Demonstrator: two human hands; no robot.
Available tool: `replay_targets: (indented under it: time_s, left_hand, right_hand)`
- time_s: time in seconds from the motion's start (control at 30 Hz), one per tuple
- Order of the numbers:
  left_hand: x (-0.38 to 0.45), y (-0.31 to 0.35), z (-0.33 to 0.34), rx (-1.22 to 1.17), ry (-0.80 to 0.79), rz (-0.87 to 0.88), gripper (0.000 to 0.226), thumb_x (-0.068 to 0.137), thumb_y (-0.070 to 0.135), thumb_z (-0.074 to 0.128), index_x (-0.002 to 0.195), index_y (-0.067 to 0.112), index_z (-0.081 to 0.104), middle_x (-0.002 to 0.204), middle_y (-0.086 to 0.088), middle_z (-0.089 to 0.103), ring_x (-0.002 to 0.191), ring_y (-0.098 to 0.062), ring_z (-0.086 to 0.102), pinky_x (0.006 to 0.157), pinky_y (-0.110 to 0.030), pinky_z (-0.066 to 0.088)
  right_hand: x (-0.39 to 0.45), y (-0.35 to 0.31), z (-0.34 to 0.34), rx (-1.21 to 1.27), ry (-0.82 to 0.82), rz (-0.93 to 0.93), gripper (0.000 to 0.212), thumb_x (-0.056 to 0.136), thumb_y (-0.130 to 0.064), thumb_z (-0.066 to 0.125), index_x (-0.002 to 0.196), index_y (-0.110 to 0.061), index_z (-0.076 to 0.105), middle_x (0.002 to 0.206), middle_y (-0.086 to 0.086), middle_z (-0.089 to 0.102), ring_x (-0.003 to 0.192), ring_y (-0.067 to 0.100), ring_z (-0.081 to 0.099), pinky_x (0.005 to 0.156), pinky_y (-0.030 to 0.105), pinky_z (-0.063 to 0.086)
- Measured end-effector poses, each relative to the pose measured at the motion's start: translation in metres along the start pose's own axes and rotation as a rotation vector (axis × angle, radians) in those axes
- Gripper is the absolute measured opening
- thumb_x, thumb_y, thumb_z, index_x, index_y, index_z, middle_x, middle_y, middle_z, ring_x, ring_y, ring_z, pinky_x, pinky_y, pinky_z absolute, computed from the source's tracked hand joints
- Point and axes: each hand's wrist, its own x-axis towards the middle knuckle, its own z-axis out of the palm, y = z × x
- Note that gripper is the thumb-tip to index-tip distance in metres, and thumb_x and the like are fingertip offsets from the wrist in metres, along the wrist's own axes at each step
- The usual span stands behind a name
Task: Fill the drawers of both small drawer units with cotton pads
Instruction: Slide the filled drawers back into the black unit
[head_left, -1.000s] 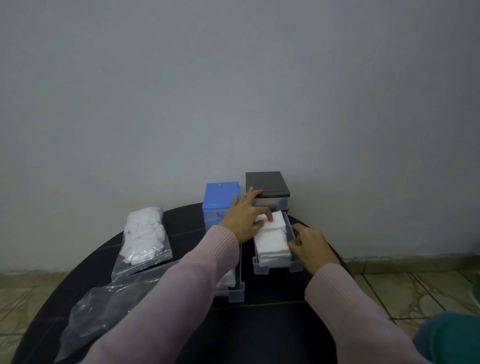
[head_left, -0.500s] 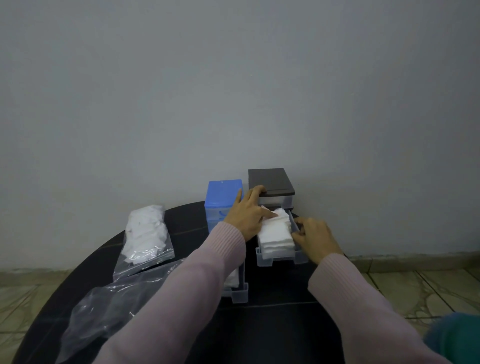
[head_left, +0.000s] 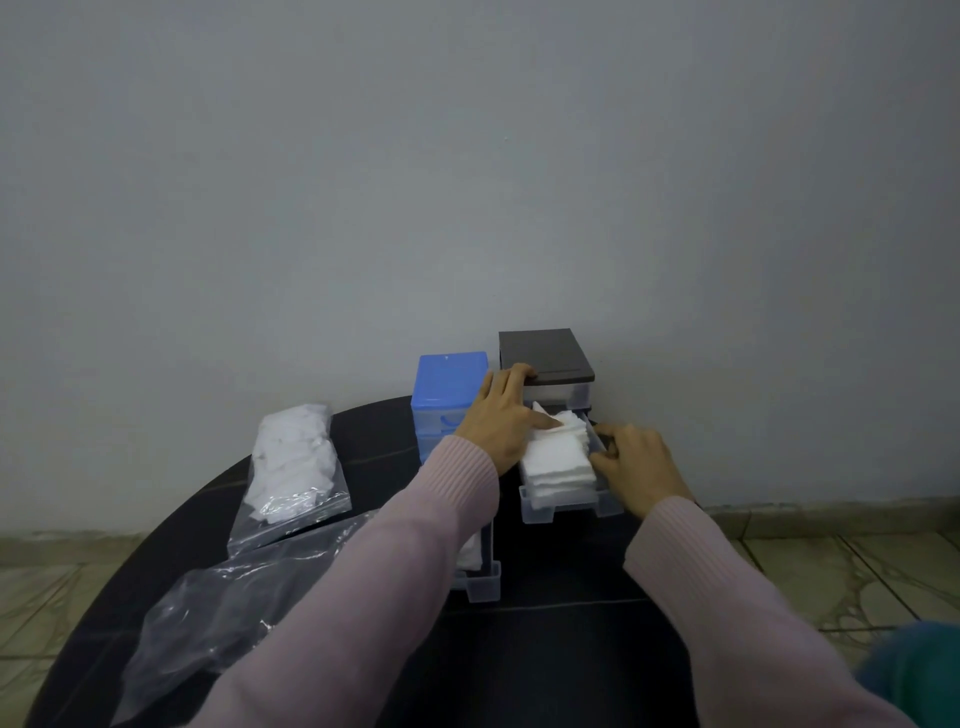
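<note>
On a round black table (head_left: 545, 649) that stands against a grey wall (head_left: 467, 182), two small drawer units are side by side: a blue drawer unit (head_left: 448, 395) on the left and a dark brown drawer unit (head_left: 545, 358) just to the right of it. From the brown unit a clear plastic drawer (head_left: 571, 506) is pulled out toward the person, and it is filled with a stack of white square cotton pads (head_left: 560, 460) that rises a little above its rim. The left hand (head_left: 501, 418) lies across the gap between the two units; its fingers reach up to the front edge of the brown unit's top, while its thumb lies straight on the upper pad of the stack and presses it down. The right hand (head_left: 636, 467) is at the right side of the same drawer, with its fingers curled against the drawer's wall and the edge of the stack; whether it truly grips the wall I cannot tell. A second clear drawer (head_left: 480, 577) is pulled far out from the blue unit, nearer to the person, and white pads show inside it, mostly hidden behind the left sleeve (head_left: 363, 597). At the left part of the table a transparent bag with cotton pads (head_left: 291, 462) lies, and a crumpled empty-looking plastic bag (head_left: 218, 618) lies in front of it, partly under the left arm. Both arms wear pale pink ribbed sleeves. Beyond the table a tiled floor (head_left: 831, 571) is visible.
</note>
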Motion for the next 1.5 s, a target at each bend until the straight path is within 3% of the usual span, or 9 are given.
replay_targets:
  time_s: [0.13, 0.23, 0.3, 0.4, 0.5, 0.57, 0.8, 1.37, 1.5]
  left_hand:
    - [-0.001, 0.0, -0.001, 0.036, 0.003, 0.015, 0.043, 0.095, 0.014, 0.05, 0.133, 0.035, 0.051, 0.148, -0.006, 0.018, 0.14, -0.027, 0.009, 0.118, -0.043, 0.001]
    - [0.0, 0.0, -0.001, 0.04, 0.011, 0.022, 0.043, 0.096, 0.014, 0.048, 0.133, 0.035, 0.05, 0.148, -0.006, 0.018, 0.142, -0.026, 0.009, 0.117, -0.042, -0.006]
    - [0.0, -0.003, -0.002, 0.012, 0.017, 0.028, 0.044, 0.096, 0.011, 0.046, 0.132, 0.035, 0.051, 0.147, -0.005, 0.02, 0.141, -0.024, 0.012, 0.118, -0.044, -0.005]
    - [-0.002, -0.009, -0.004, -0.051, 0.039, 0.054, 0.046, 0.095, 0.004, 0.042, 0.13, 0.03, 0.055, 0.147, -0.005, 0.026, 0.135, -0.024, 0.023, 0.116, -0.04, 0.011]
    - [-0.002, -0.012, -0.009, -0.126, 0.08, 0.042, 0.039, 0.093, 0.003, 0.045, 0.127, 0.02, 0.056, 0.146, 0.0, 0.033, 0.118, -0.026, 0.039, 0.091, -0.027, 0.033]
    - [-0.003, -0.012, -0.009, -0.116, 0.077, 0.039, 0.032, 0.093, 0.006, 0.048, 0.122, 0.016, 0.059, 0.148, 0.003, 0.033, 0.117, -0.025, 0.042, 0.089, -0.027, 0.036]
    - [-0.009, -0.007, -0.008, -0.068, 0.069, 0.034, 0.033, 0.09, 0.003, 0.051, 0.119, 0.011, 0.065, 0.153, 0.003, 0.022, 0.135, -0.02, 0.028, 0.106, -0.031, 0.035]
    - [-0.007, -0.01, -0.008, -0.09, 0.082, 0.039, 0.033, 0.085, -0.003, 0.057, 0.112, 0.012, 0.069, 0.147, 0.002, 0.031, 0.132, -0.018, 0.032, 0.095, -0.029, 0.043]
    - [-0.006, -0.009, -0.006, -0.113, 0.087, 0.035, 0.036, 0.084, -0.006, 0.056, 0.113, 0.012, 0.069, 0.146, 0.001, 0.033, 0.132, -0.019, 0.033, 0.099, -0.033, 0.042]
  right_hand:
    - [-0.001, -0.004, 0.004, -0.062, 0.013, 0.008, 0.027, 0.091, -0.015, 0.056, 0.117, -0.009, 0.057, 0.092, 0.008, 0.061, 0.079, 0.02, 0.057, 0.073, 0.032, 0.051]
    - [-0.001, -0.003, 0.003, -0.08, -0.047, -0.084, 0.057, 0.094, -0.013, 0.051, 0.145, -0.024, 0.027, 0.101, 0.01, 0.059, 0.081, 0.021, 0.056, 0.072, 0.032, 0.049]
    - [0.001, -0.001, 0.001, -0.162, -0.1, -0.12, 0.059, 0.097, -0.015, 0.044, 0.147, -0.033, 0.019, 0.11, 0.013, 0.055, 0.089, 0.025, 0.054, 0.08, 0.036, 0.048]
    - [0.004, -0.001, 0.002, -0.255, -0.137, -0.123, 0.052, 0.098, -0.017, 0.037, 0.146, -0.033, 0.025, 0.121, 0.014, 0.049, 0.1, 0.029, 0.052, 0.084, 0.036, 0.045]
    - [0.006, -0.004, 0.004, -0.306, -0.157, -0.118, 0.05, 0.098, -0.016, 0.037, 0.146, -0.028, 0.027, 0.127, 0.015, 0.046, 0.107, 0.031, 0.052, 0.09, 0.038, 0.045]
    - [0.007, -0.004, 0.004, -0.33, -0.166, -0.11, 0.05, 0.098, -0.016, 0.038, 0.146, -0.027, 0.027, 0.128, 0.016, 0.046, 0.109, 0.032, 0.052, 0.091, 0.039, 0.045]
    - [0.008, -0.007, -0.001, -0.354, -0.204, -0.129, 0.05, 0.099, -0.014, 0.037, 0.146, -0.024, 0.027, 0.128, 0.014, 0.048, 0.109, 0.031, 0.052, 0.089, 0.036, 0.043]
    - [-0.005, -0.023, 0.003, -0.313, -0.079, -0.058, 0.041, 0.097, -0.012, 0.041, 0.138, -0.014, 0.041, 0.122, 0.015, 0.054, 0.106, 0.029, 0.055, 0.086, 0.035, 0.045]
    - [-0.003, -0.022, 0.001, -0.298, -0.084, -0.069, 0.04, 0.097, -0.01, 0.042, 0.136, -0.011, 0.044, 0.123, 0.016, 0.054, 0.107, 0.029, 0.055, 0.088, 0.035, 0.044]
